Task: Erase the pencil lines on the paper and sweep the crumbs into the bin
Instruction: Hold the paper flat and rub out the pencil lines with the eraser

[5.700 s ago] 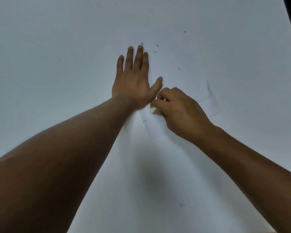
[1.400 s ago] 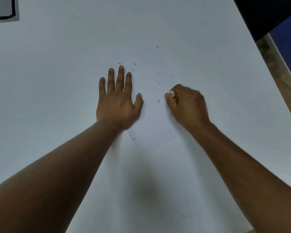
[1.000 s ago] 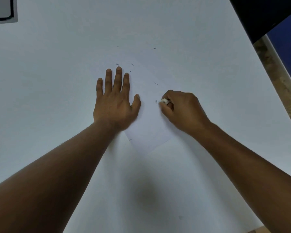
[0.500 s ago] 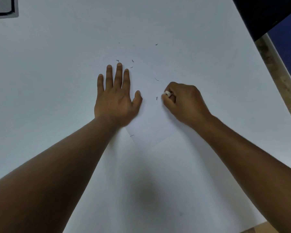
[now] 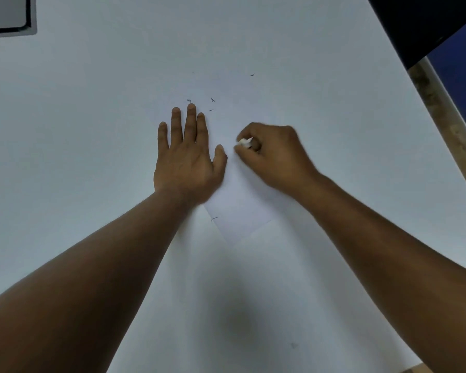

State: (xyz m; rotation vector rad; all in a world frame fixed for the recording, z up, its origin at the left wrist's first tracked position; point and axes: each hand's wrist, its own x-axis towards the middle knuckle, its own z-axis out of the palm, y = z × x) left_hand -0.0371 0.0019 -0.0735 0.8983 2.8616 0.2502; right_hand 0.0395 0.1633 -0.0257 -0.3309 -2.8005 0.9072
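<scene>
A white sheet of paper lies on the white table, its near corner pointing toward me. My left hand rests flat on its left part, fingers spread, pinning it down. My right hand is closed around a small white eraser, whose tip pokes out toward my left thumb and presses on the paper. Several dark eraser crumbs lie scattered beyond my left fingertips, one more crumb farther off, and a short dark mark sits at the paper's near left edge. No bin is in view.
The white table fills most of the view. A grey, dark-rimmed object sits at the far left corner. The table's right edge runs diagonally, with a dark object and a speckled floor beyond it.
My right hand has slid the eraser left and slightly up, closer to my left thumb, covering the small marks that showed beside it. My left hand has stayed flat on the paper.
</scene>
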